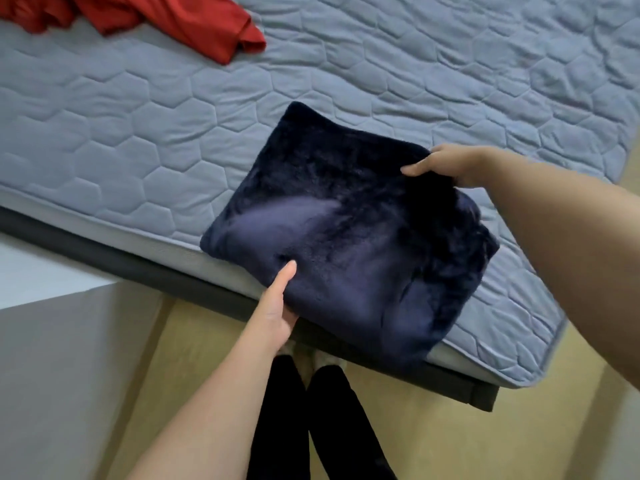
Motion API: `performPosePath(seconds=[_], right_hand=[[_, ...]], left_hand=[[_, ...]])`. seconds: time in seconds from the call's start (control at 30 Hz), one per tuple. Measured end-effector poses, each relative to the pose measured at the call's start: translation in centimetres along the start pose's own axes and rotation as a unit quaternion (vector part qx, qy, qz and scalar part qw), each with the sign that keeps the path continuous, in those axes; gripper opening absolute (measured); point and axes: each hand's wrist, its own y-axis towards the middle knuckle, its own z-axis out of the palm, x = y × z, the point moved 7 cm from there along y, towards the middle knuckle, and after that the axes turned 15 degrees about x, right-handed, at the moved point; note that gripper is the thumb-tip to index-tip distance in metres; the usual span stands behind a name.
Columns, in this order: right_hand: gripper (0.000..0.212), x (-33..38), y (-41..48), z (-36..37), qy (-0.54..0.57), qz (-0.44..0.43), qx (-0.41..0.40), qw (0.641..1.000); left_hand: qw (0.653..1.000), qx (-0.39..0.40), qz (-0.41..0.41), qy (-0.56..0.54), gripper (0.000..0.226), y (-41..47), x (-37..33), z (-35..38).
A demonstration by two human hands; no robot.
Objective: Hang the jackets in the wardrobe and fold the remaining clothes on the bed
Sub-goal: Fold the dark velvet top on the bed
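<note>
A folded dark navy fleece garment (346,230) lies as a thick square at the near edge of the bed (138,150), partly overhanging it. My left hand (277,306) grips its near left edge, thumb on top and fingers hidden underneath. My right hand (446,164) pinches the far right corner, thumb on top. A crumpled red garment (194,22) lies unfolded at the far left of the bed.
The bed has a grey-blue quilted cover and a dark frame (166,271) along its near side. A grey-white piece of furniture (62,341) stands at the left by the bed. My legs in black trousers (311,427) stand on the beige floor.
</note>
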Motion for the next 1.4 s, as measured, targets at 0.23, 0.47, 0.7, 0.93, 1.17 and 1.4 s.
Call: performPosePath(seconds=[0.23,0.47,0.7,0.93,1.17,1.4], right_hand=[[0.014,6.0,-11.5,-5.5,0.120,-0.156,-0.055,0.979],[0.017,4.9,-17.1,-5.7,0.139,-0.165,-0.108,0.970],[0.009,-9.4,-10.2,5.5,0.177,-0.036,-0.073,0.981],[0.039,-19.9,-1.4,17.5,0.198,0.020,0.006,0.980],[0.070,-16.2,0.1,12.4,0.410,-0.063,0.014,0.910],[0.035,-14.1,2.0,10.7,0.570,-0.152,-0.057,0.805]], left_hand=[[0.967,0.061,0.054,0.240,0.044,-0.7,-19.5,13.1],[0.902,0.056,0.120,0.412,0.064,-2.5,-27.8,22.0],[0.856,-0.043,-0.010,0.514,0.071,2.6,-17.7,10.1],[0.840,-0.112,-0.088,0.524,0.080,6.0,-8.7,-2.9],[0.844,-0.025,-0.026,0.535,0.071,8.8,-13.0,2.9],[0.918,0.005,0.097,0.386,0.028,10.4,-14.1,7.6]])
